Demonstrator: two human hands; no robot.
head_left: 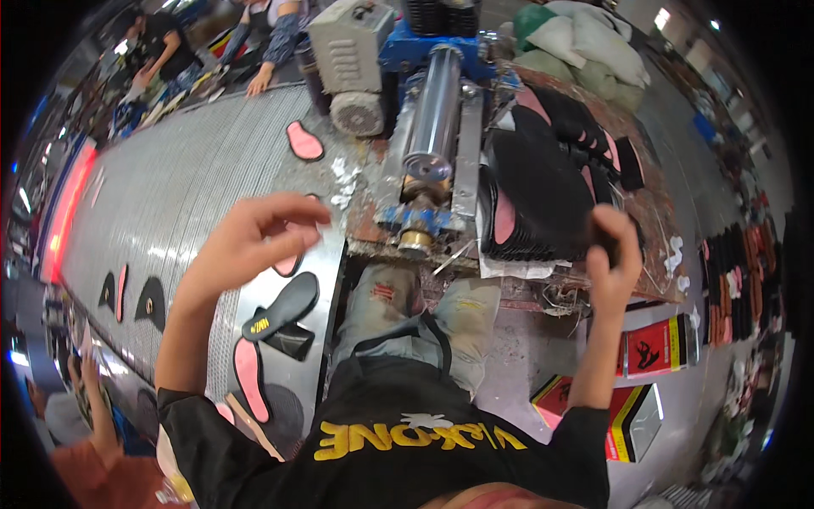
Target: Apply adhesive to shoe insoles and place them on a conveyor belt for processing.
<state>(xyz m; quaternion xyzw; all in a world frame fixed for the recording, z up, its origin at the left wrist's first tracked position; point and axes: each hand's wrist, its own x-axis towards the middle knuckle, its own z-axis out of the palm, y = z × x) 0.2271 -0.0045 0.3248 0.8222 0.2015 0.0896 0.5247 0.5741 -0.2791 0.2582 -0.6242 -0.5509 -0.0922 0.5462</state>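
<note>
My left hand (259,239) hovers over the near edge of the metal conveyor, its fingers curved and apart with nothing between them. Below it lie a black shoe sole (287,304) with a raised heel and a pink insole with a black rim (249,375). Partly behind its fingers shows another pink piece (288,265). On the right, my right hand (619,250) is closed on the near end of a large black sole (538,165), blurred by motion. That sole covers part of a stack of black and pink soles (505,219) on the worn bench.
A press with a shiny cylinder (434,110) stands ahead, beside a grey motor housing (352,59). Another pink insole (303,141) lies farther up the conveyor (203,161). Red and yellow boxes (651,348) sit at lower right. Sacks (577,42) and co-workers are beyond.
</note>
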